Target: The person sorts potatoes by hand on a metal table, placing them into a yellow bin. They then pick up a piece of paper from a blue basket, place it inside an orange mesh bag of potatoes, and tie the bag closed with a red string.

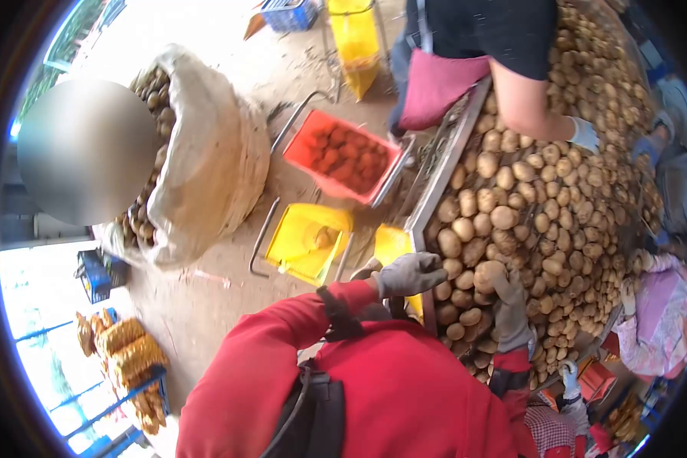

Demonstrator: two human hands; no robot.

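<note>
My left hand (pixel 408 275), in a grey glove, is over the metal edge of the sorting table (pixel 459 149). Its fingers stretch toward the potatoes and hold nothing. My right hand (pixel 511 311), gloved in grey too, has its fingers against a large pale potato (pixel 489 276) on the near side of the heap. A thick layer of potatoes (pixel 553 221) of mixed sizes covers the table around both hands. Partly behind my left hand stands a yellow bin (pixel 390 243) at the table's edge.
Left of the table stand a red bin (pixel 311 140) with potatoes and a yellow bin (pixel 288 238) with a few. A big white sack (pixel 206 168) of potatoes is farther left. A co-worker's white-gloved hand (pixel 585 135) touches the heap; other people line the far side.
</note>
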